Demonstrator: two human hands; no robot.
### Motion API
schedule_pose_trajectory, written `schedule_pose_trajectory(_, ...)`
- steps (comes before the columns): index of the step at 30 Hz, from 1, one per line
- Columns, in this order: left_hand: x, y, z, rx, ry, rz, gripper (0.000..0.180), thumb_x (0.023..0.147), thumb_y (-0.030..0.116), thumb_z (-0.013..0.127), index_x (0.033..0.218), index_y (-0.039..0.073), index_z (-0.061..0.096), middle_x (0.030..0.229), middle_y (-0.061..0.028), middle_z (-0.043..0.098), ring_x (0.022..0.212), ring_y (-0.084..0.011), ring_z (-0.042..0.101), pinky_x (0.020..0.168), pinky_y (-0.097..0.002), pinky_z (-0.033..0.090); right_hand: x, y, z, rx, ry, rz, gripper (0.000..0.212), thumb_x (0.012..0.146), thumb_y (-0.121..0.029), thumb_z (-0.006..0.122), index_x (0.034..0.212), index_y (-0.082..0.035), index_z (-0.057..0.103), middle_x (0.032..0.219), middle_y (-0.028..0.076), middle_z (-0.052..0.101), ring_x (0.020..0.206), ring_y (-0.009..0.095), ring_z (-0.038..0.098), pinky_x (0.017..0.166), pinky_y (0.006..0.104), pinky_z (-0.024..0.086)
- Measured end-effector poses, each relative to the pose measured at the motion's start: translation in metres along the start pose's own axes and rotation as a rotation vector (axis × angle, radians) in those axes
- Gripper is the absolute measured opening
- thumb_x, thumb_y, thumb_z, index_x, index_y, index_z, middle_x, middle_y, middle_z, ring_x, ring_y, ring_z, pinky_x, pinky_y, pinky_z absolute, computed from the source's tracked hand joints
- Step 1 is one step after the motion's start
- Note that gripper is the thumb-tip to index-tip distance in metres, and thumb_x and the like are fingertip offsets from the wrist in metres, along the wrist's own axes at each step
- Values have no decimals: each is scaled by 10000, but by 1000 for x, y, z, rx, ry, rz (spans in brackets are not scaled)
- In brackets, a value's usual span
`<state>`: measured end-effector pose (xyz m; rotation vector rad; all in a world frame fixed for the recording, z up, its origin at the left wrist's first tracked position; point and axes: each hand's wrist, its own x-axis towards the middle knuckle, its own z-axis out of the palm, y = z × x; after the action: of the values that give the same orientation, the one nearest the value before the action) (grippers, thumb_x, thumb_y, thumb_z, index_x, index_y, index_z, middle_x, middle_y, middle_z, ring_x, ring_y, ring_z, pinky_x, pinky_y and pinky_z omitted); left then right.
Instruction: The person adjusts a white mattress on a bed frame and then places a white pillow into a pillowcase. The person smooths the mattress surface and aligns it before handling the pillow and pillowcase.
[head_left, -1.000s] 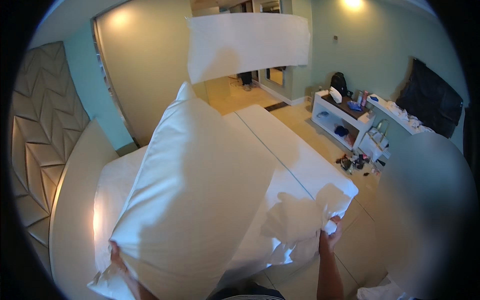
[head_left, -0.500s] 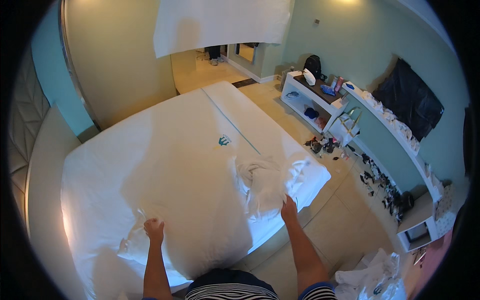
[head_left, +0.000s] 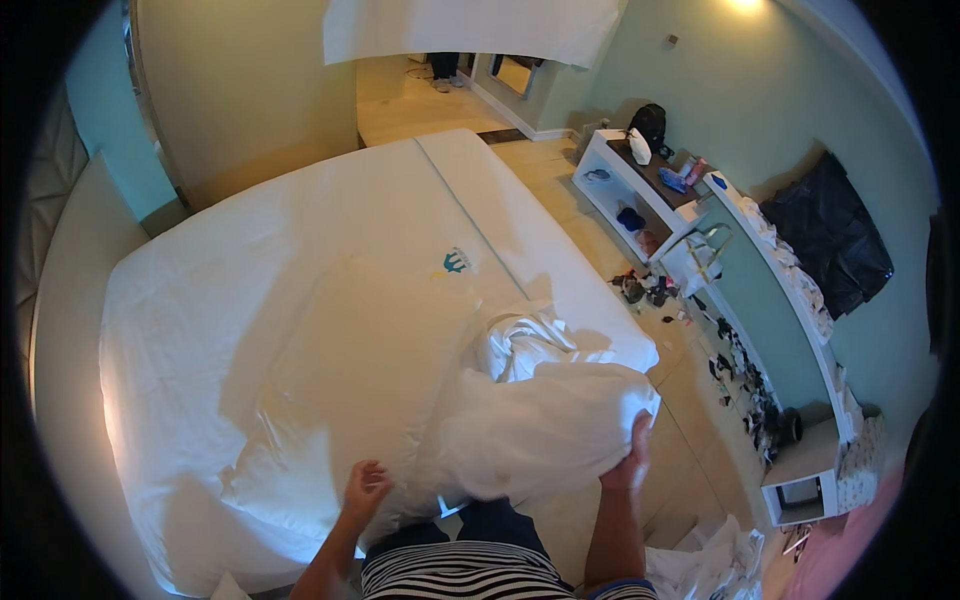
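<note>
A large bed (head_left: 330,250) with white bedding lies before me, marked by a teal emblem and a teal line across its far part. At its near right edge, my right hand (head_left: 630,458) grips the end of a puffed-out white cloth (head_left: 550,430) that stretches leftward in front of me. Just behind it rests a crumpled white cloth (head_left: 525,343). My left hand (head_left: 368,484) hovers by the bed's near edge, beside a white pillow (head_left: 300,455); its fingers are loosely bent and apart, with nothing seen in them.
A padded headboard (head_left: 50,260) stands at the left. To the right are a low white cabinet (head_left: 590,175) with a backpack (head_left: 650,125) on it, a white bag (head_left: 690,262) and dark items (head_left: 740,370) strewn on the floor. A plastic-wrapped white bundle (head_left: 705,565) lies near my right.
My right hand has drawn white cloth nearer and to the right, and it now billows out. My left hand has lifted off the pillow area and moved right and nearer to me.
</note>
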<state>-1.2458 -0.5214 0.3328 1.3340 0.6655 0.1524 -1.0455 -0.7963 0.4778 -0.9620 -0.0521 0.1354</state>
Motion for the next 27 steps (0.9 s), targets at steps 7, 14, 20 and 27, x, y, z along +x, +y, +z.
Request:
schedule_pose_trajectory(7, 45, 70, 153, 306, -190, 440, 474, 751, 191, 581, 1156, 50, 378, 1046, -120, 475, 942, -198, 495, 749, -310, 441, 55, -12, -12, -303, -89, 340, 575, 864, -444, 329, 1186, 32, 353, 1156, 151, 449, 1045, 263, 454, 896, 383, 363)
schedule_pose_trajectory(14, 74, 76, 182, 954, 413, 383, 462, 762, 224, 559, 1150, 40, 391, 1038, -123, 481, 944, -206, 495, 748, -319, 438, 147, 4, -54, -380, -196, 494, 381, 873, -261, 408, 1086, 52, 460, 990, 139, 554, 884, 200, 542, 774, 316, 443)
schedule_pose_trajectory(20, 57, 89, 162, 1133, 819, 200, 456, 771, 254, 540, 1145, 31, 401, 1032, -126, 486, 946, -213, 495, 748, -327, 436, 202, 27, -64, -646, -442, 404, 295, 855, -238, 470, 902, 30, 584, 790, 56, 578, 708, 98, 483, 662, 211, 375)
schedule_pose_trajectory(27, 4, 93, 142, 1121, 1144, 187, 432, 781, 279, 515, 1116, 21, 427, 1023, -129, 494, 942, -217, 499, 752, -327, 429, 217, 55, -16, -526, -633, 340, 277, 860, -224, 440, 730, -11, 563, 584, 6, 466, 572, 71, 400, 534, 200, 301)
